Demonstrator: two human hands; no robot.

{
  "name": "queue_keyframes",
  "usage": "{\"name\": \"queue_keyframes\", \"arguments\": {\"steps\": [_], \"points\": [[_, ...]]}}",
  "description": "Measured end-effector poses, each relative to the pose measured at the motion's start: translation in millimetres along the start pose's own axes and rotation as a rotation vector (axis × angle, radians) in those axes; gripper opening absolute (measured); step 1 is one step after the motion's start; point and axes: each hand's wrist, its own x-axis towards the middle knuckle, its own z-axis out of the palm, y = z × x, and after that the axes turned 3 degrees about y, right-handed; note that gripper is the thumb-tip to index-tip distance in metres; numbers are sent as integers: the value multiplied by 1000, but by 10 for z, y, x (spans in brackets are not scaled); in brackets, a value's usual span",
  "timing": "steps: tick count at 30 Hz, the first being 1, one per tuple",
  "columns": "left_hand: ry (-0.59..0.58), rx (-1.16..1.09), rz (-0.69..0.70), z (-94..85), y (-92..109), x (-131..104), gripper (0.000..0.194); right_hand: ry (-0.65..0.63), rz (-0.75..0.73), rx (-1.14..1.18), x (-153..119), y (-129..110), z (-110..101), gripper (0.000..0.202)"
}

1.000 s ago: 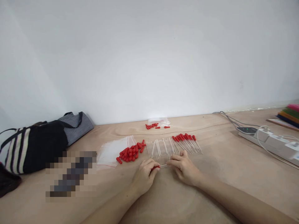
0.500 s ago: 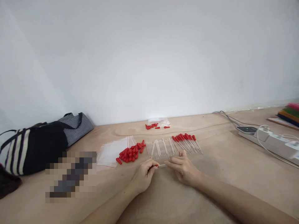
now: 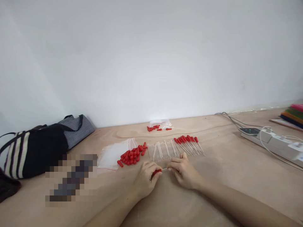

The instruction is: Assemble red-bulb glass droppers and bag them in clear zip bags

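Between the fingers of my left hand (image 3: 148,178) is a red rubber bulb (image 3: 156,172). A thin clear tube (image 3: 164,169) runs from the bulb to my right hand (image 3: 181,170), whose fingertips pinch its other end. Just beyond my hands lies a row of bare clear tubes (image 3: 163,149). To its right, several tubes fitted with red bulbs (image 3: 187,139) lie side by side. A pile of loose red bulbs (image 3: 130,155) sits left of the row, partly on clear plastic bags (image 3: 111,155).
Near the wall lie a small plastic bag (image 3: 159,123) and a few red bulbs (image 3: 153,128). Black and striped bags (image 3: 47,151) stand at the left. A white power strip (image 3: 272,142) with cables and coloured sheets (image 3: 293,115) are at the right.
More of the red bulb shows between my left fingers. My right fingers have closed round the tube's end, and the visible stretch of tube is shorter.
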Motion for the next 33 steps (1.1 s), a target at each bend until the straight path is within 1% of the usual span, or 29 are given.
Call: {"name": "queue_keyframes", "arguments": {"steps": [8, 10, 13, 17, 19, 22, 24, 26, 29, 31, 33], "points": [[-18, 84, 137, 6, -39, 0, 16, -90, 161, 159, 28, -12, 0, 19], [-2, 80, 155, 6, -65, 6, 15, -95, 207, 191, 43, -11, -1, 20], [50, 54, 130, 1, -103, 22, 13, -89, 272, 222, 70, -11, -11, 22], [103, 38, 88, 10, -132, 34, 10, -92, 302, 220, 83, -35, -13, 23], [109, 48, 72, 24, -130, 28, 10, -85, 309, 213, 74, -52, 5, 23], [88, 71, 43, 38, -107, 9, 13, -77, 326, 200, 57, -61, 37, 23], [68, 79, 13, 37, -88, 1, 14, -83, 321, 197, 54, -49, 38, 24], [58, 72, -32, 29, -76, 4, 15, -86, 282, 188, 58, -28, 13, 23], [71, 59, -80, 18, -80, 19, 17, -72, 154, 108, 66, 0, -46, 19], [75, 64, -75, 11, -95, 28, 20, -58, 60, 9, 68, 14, -74, 16], [83, 84, -58, -5, -118, 33, 27, -44, 26, -81, 75, 44, -88, 15]]}}
